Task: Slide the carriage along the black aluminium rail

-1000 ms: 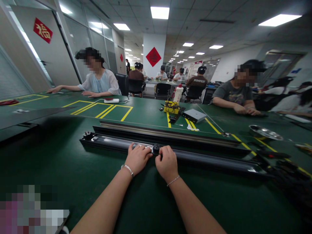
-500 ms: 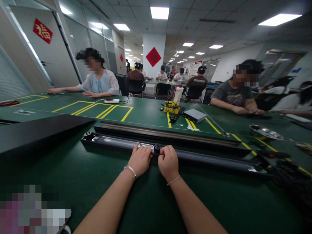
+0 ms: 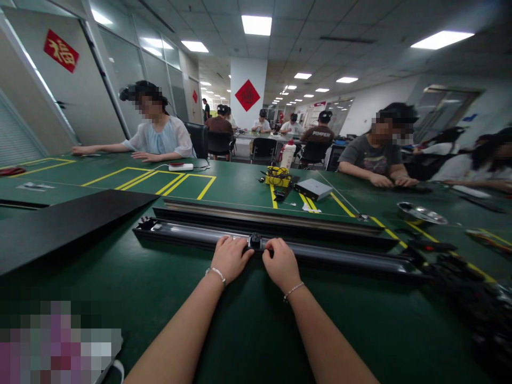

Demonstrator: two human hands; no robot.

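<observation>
A long black channel (image 3: 340,259) with a shiny curved inside lies across the green table in front of me. A small black block (image 3: 255,241) sits in it between my two hands. My left hand (image 3: 229,261) is just left of the block, its fingers bent over the channel and its thumb at the near edge. To the right of the block, my right hand (image 3: 282,262) is curled at the near wall, with thumb and index fingertip close together. Its other fingertips are hidden. Just behind lies a second long black strip (image 3: 280,224).
A wide black panel (image 3: 72,226) lies at the left. Farther back are a grey box (image 3: 313,188), a yellow holder with cables (image 3: 279,176) and a metal dish (image 3: 422,212). Dark cables (image 3: 460,288) pile up at the right. Co-workers sit across the table.
My right hand has shifted slightly right, away from the block, and its fist has loosened. The left hand's thumb now sticks out farther from its fingers. The view has turned slightly.
</observation>
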